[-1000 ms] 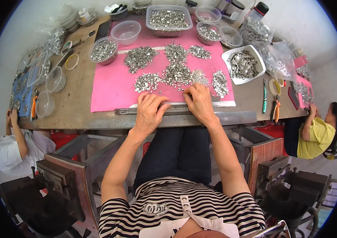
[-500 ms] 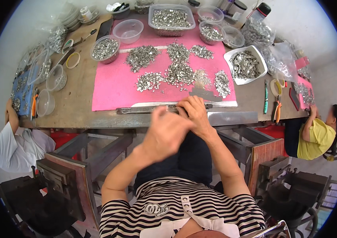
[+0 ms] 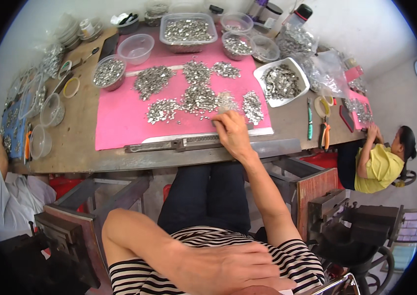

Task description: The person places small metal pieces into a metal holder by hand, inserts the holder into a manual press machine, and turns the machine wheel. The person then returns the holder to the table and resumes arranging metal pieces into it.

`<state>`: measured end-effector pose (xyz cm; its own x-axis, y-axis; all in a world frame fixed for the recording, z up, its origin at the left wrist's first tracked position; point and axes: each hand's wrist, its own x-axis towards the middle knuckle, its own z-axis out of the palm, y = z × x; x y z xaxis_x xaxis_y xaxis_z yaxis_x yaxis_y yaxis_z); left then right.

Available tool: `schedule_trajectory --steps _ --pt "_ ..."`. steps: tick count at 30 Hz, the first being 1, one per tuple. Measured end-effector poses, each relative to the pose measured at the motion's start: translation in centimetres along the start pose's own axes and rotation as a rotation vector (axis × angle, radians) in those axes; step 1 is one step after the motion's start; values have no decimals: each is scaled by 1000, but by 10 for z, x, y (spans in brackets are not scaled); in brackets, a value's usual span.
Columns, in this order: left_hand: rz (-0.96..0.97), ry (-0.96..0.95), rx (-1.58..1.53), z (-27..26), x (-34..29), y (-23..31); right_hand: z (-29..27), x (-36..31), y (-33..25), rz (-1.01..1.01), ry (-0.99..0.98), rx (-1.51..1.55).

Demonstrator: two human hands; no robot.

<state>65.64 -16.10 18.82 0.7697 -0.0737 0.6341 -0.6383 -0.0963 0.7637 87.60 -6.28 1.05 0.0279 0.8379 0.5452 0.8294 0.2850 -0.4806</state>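
My right hand (image 3: 235,133) is at the front edge of the pink mat (image 3: 115,115), by the right part of a slotted dark metal rail (image 3: 176,144). Its fingers are bent and closed, and whatever they may hold is hidden. A flat dark grey piece (image 3: 250,126) shows beside that hand, partly covered by it. My left hand (image 3: 223,265) is raised close to my chest, its back upward, somewhat blurred, fingers stretched out with nothing seen in them. Beyond the rail lie several heaps of small silvery metal pieces (image 3: 198,98) on the mat.
A white dish (image 3: 299,90) of metal pieces stands right of the mat; a clear tub (image 3: 212,40) and round bowls line the back. Green-handled tweezers (image 3: 310,118) and orange-handled pliers (image 3: 326,135) lie at right. Other people (image 3: 383,160) sit at both sides.
My left hand has left the rail and come back toward my chest. My right hand stays near the rail. The view has shifted, so the table sits further left and lower.
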Motion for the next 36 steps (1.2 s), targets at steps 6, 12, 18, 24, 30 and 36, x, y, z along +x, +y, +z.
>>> schedule_trajectory --steps 6,12,18,24,30,36 --pt "-66 74 133 6 -10 13 11 13 0 10 -68 -49" --pt "-142 -81 232 -13 -21 27 13 16 6 62 -99 -72" --pt "-89 -26 299 -27 -39 29 2 8 -17 -30 -89 35" --pt "-175 201 831 -78 -55 13 -2 -12 -33 -47 -119 181" --pt "-633 660 1172 -152 -109 -117 7 -20 -37 -117 -47 62" --pt "-835 350 1376 -158 -116 -164 7 -20 -28 -119 -71 103"
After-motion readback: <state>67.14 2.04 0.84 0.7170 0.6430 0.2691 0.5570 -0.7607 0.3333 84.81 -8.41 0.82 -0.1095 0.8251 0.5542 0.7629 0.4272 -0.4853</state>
